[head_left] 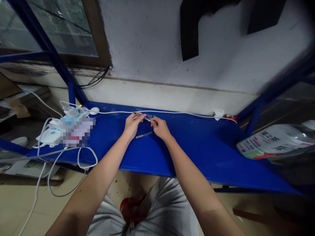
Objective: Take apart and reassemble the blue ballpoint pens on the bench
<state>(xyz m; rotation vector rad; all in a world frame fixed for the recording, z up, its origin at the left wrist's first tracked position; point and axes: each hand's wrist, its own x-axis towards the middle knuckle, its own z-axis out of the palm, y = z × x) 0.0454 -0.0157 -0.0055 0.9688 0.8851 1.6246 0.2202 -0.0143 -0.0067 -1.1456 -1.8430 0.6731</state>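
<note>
Over the blue tabletop [197,141], my left hand [132,125] and my right hand [159,127] are close together with slim pens [147,118] between them. The fingers of my left hand are closed round one pen, and a ring shows on one finger. My right hand pinches the other end of the pens; which pen each hand bears is hard to tell. Another pen [143,135] lies on the table just below the hands, its right end near my right hand.
White power strips [50,134] with looping cables sit at the table's left end. A white cable [172,112] runs along the back edge to a crumpled tissue [219,114] and a red wrapper [231,117]. A large labelled bottle [275,141] lies at the right. Blue posts flank the table.
</note>
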